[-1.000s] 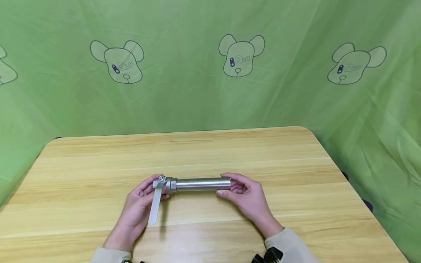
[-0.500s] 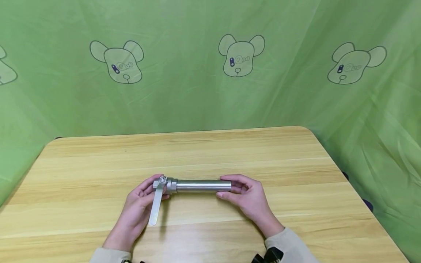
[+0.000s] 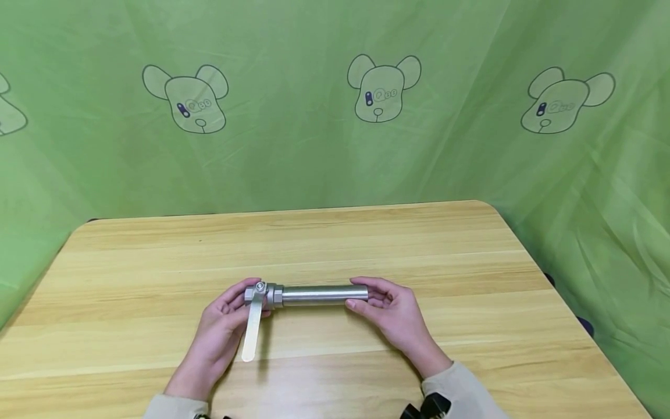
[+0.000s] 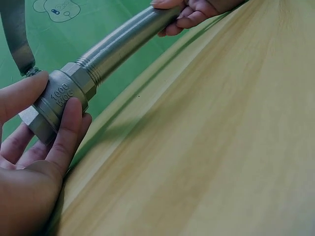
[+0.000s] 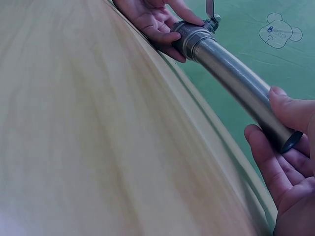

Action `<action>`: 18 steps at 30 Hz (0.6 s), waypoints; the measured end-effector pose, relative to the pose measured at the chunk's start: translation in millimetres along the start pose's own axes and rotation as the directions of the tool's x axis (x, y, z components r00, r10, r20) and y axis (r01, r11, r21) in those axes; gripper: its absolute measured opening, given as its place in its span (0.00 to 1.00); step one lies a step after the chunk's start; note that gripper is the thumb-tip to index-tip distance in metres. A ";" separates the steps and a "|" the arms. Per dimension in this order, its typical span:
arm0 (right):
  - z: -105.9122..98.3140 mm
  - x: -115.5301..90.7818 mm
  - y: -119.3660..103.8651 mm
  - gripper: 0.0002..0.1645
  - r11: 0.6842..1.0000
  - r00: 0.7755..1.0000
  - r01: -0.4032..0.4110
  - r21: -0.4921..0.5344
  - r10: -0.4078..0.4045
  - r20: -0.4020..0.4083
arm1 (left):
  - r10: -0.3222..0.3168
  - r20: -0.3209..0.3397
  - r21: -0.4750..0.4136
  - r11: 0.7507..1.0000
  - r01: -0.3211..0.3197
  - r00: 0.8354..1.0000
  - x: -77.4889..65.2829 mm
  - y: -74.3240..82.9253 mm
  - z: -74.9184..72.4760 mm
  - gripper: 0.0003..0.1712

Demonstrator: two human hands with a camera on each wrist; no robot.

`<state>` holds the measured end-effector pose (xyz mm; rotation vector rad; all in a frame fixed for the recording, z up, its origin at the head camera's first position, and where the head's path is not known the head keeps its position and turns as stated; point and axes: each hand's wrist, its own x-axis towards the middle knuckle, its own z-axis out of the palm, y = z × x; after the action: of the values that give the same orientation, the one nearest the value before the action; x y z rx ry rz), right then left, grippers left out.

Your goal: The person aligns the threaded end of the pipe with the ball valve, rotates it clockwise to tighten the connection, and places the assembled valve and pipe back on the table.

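Observation:
A silver ball valve (image 3: 270, 295) with a flat lever handle (image 3: 252, 331) is joined to a straight metal pipe (image 3: 319, 295). My left hand (image 3: 217, 326) grips the valve body at its hexagonal end, thumb and fingers on either side. "1000 WOG" is stamped on that body in the left wrist view, and screw threads show where the pipe enters. At the pipe's free end, my right hand (image 3: 395, 311) holds it between thumb and fingers. The right wrist view shows the pipe's open mouth (image 5: 291, 141). Pipe and valve lie level above the table, their shadow below.
The wooden table (image 3: 157, 262) spreads out beneath both hands. Behind it and along the sides hangs a green cloth (image 3: 293, 157) printed with bear-head outlines. Dark wrist gear (image 3: 435, 405) sits by the right sleeve (image 3: 463, 390).
The lever's lower end has swung slightly to the right as the valve and pipe turn a little. Both hands stay nearly in place and keep their hold.

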<state>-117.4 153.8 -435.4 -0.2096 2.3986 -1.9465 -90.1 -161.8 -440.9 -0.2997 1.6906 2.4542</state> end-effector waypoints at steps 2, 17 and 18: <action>0.0 0.4 0.5 0.27 1.000 1.000 -0.006 -0.009 0.006 -0.001 | 0.000 -0.003 0.004 1.000 0.000 1.000 0.1 -0.1 0.3 0.30; 0.9 2.3 0.8 0.23 0.997 0.997 -0.069 0.047 0.066 0.049 | 0.002 -0.007 0.016 1.000 -0.002 1.000 -0.4 -0.3 0.7 0.31; 1.0 2.4 0.7 0.22 0.996 0.996 -0.072 0.044 0.070 0.046 | 0.003 -0.007 0.016 1.000 -0.002 1.000 -0.4 -0.2 0.7 0.32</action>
<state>-119.8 152.6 -436.1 -0.1619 2.2984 -1.9425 -89.7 -161.1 -440.7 -0.3046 1.7141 2.4425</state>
